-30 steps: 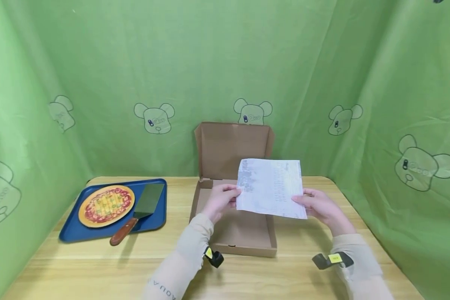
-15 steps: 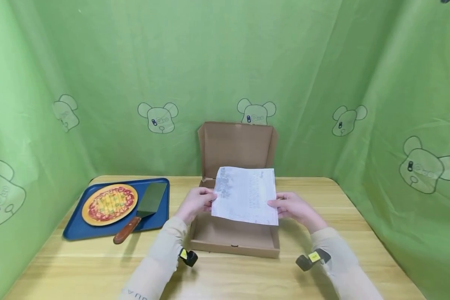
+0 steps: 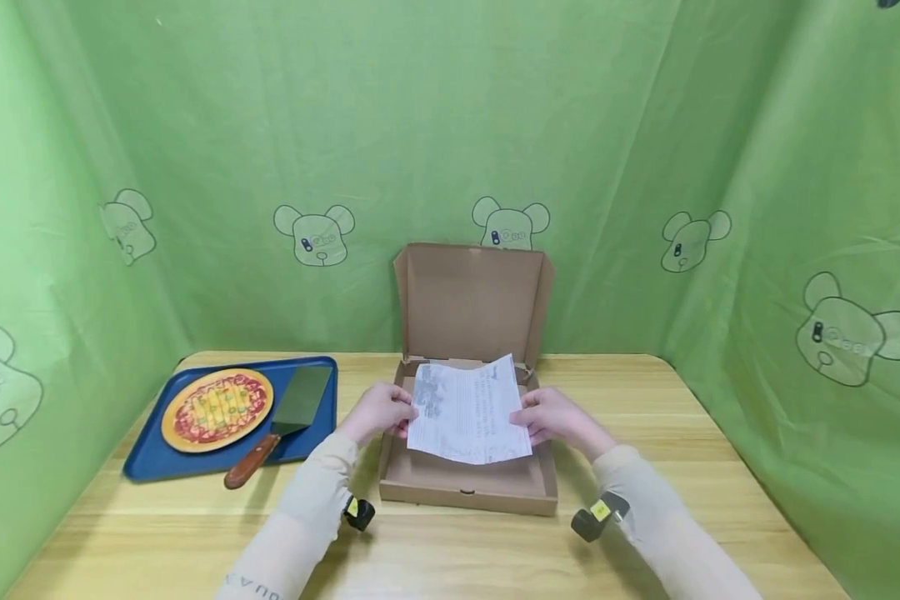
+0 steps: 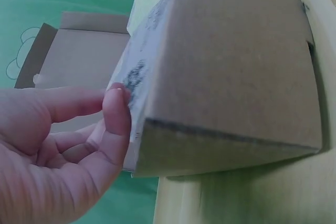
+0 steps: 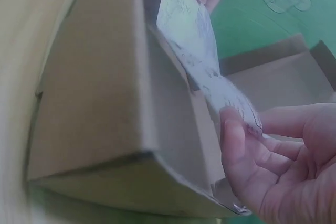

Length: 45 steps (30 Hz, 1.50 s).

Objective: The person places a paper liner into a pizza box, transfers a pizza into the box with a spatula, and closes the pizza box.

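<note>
A sheet of white printed paper [image 3: 465, 412] hangs over the base of a brown cardboard pizza box [image 3: 468, 500], whose lid [image 3: 476, 300] stands raised at the back. My left hand [image 3: 381, 412] pinches the sheet's left edge between thumb and fingers. At the opposite edge my right hand [image 3: 558, 421] pinches it likewise. The sheet sags in the middle and its far right corner curls up. In the right wrist view the paper [image 5: 191, 30] bends just inside the box wall [image 5: 94, 87]. The left wrist view has the left hand [image 4: 68, 145] beside the box's side wall [image 4: 236, 66].
To the left lies a blue tray [image 3: 146, 458] with a pizza [image 3: 217, 410] on it. A spatula [image 3: 300, 400] rests on the tray, its wooden handle [image 3: 251, 461] jutting over the front edge. Green curtains [image 3: 390, 125] enclose the wooden table [image 3: 630, 400].
Both hands have carried the paper left and lowered it from in front of the lid to over the box base. The sheet now bows, and the hands are closer together.
</note>
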Motion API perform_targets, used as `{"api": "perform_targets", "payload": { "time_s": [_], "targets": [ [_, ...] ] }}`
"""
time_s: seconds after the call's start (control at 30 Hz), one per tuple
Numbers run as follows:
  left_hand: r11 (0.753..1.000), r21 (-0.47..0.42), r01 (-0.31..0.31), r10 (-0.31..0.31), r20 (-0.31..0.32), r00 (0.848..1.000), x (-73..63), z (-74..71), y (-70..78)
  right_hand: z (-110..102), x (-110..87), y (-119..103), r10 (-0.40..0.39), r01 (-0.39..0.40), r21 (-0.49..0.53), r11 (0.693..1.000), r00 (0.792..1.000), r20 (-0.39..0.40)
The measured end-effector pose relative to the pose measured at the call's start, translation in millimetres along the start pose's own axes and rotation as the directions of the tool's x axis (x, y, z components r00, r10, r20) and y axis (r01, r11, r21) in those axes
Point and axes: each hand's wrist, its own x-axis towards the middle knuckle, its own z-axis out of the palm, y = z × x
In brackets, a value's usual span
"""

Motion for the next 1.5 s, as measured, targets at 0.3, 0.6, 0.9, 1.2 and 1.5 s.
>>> {"api": "perform_targets", "payload": {
  "time_s": [0.3, 0.6, 0.9, 1.2, 1.5],
  "targets": [
    [0.994, 0.113, 0.008, -0.015, 0.059, 0.998, 5.1, 3.6, 1.4, 12.2, 9.0, 1.6, 0.036, -0.038, -0.100, 0.994, 0.999, -0.026],
    [0.989, 0.146, 0.036, -0.045, 0.057, 0.997, 0.3, 6.4, 6.1, 19.6, 12.3, 4.5, 0.091, -0.102, -0.149, 0.984, 0.993, -0.080],
    [0.949, 0.311, 0.046, -0.047, -0.005, 0.999, -1.5, 7.6, 13.4, 26.5, 5.3, -1.0, 0.116, -0.134, -0.191, 0.972, 0.988, -0.104],
    [0.901, 0.434, 0.020, -0.006, -0.034, 0.999, -8.0, 5.6, 18.9, 22.9, -5.6, -10.9, 0.126, -0.142, -0.226, 0.964, 0.988, -0.084],
    [0.849, 0.526, -0.044, 0.063, -0.018, 0.998, -4.4, -2.9, 24.9, 13.0, -19.9, -23.8, 0.103, -0.119, -0.267, 0.956, 0.992, -0.076]
  ]
}}
